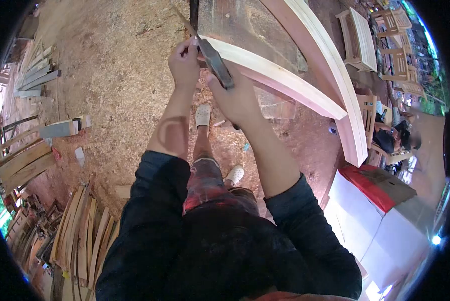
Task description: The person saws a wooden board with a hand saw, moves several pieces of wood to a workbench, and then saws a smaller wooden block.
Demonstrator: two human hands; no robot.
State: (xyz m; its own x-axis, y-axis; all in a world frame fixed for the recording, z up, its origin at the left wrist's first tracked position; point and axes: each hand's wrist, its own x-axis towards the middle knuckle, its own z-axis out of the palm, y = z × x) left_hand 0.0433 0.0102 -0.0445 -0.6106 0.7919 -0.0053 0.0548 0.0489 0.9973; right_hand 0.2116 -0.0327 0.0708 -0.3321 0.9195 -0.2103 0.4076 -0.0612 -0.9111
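Sawdust floor (109, 60), outdoor woodshop. Left hand (184, 62) and right hand (237, 100): each grip clamped on dark metal tool (216, 62) laid across curved wood piece (285, 80).

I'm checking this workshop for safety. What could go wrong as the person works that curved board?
The left hand and right hand both hold the tool; a slip off the curved board could injure them. Loose shavings under the shoes could cost footing.
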